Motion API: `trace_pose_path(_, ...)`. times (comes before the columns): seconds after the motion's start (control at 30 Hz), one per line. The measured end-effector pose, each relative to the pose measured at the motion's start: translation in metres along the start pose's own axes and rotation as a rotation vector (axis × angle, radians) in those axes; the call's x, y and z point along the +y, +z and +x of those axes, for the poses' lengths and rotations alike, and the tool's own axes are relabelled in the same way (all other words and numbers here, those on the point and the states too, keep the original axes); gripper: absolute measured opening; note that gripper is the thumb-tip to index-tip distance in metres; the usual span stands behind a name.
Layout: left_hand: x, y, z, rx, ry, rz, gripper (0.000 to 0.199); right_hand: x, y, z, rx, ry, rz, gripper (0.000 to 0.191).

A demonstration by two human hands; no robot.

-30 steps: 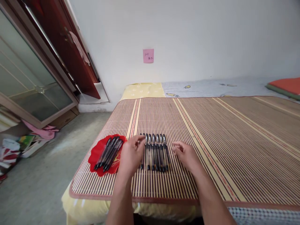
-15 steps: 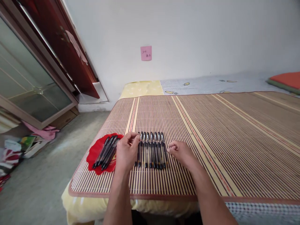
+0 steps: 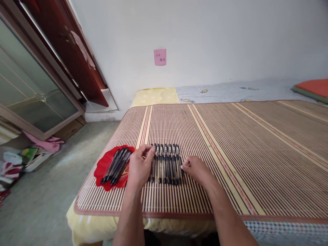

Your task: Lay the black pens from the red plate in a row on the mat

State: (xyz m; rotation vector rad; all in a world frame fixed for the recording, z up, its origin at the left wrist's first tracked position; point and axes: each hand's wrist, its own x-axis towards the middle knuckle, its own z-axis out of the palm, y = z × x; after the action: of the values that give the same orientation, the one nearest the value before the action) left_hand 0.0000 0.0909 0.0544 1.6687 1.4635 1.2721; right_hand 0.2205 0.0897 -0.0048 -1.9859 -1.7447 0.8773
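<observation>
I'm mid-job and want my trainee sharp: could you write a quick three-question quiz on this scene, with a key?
1. True or false: the row of pens lies on the striped mat.
2. Which grip is nearer the red dish?
3. Fill in: the note on the wall is ____ in colour.

Key: 1. true; 2. the left grip; 3. pink.
</observation>
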Motion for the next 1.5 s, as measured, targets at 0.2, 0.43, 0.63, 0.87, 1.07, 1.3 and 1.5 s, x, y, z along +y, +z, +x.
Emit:
trace_pose_path(0.2,-0.003,0.003,0.001,-0.016,-0.001,-0.002,0.022,-0.003,0.0,-0.003,-0.038,0.027,0.049,0.02)
trace_pose_path(0.43,-0.007,0.006,0.001,-0.032,0.007,0.016,0.022,-0.003,0.003,-0.001,-0.004,-0.017,0.016,0.022)
trace_pose_path(0.63,-0.009,0.007,0.002,-0.046,0.011,0.004,0.023,0.001,0.004,0.003,-0.001,-0.036,0.014,0.021)
trace_pose_path(0.87,-0.01,0.007,0.001,-0.059,0.011,0.001,0.023,0.006,0.002,0.004,-0.011,-0.082,0.07,0.018)
trace_pose_path(1.07,-0.01,0.008,0.001,-0.056,0.013,0.044,0.023,0.002,-0.002,-0.001,-0.063,-0.024,0.118,0.015)
trace_pose_path(1.3,-0.009,0.007,0.001,-0.054,0.009,0.025,0.024,0.001,-0.004,-0.003,-0.087,-0.009,0.137,0.017)
trace_pose_path(1.5,-0.01,0.009,0.002,-0.057,0.02,0.042,0.023,-0.001,0.001,-0.001,-0.043,-0.002,0.107,0.017)
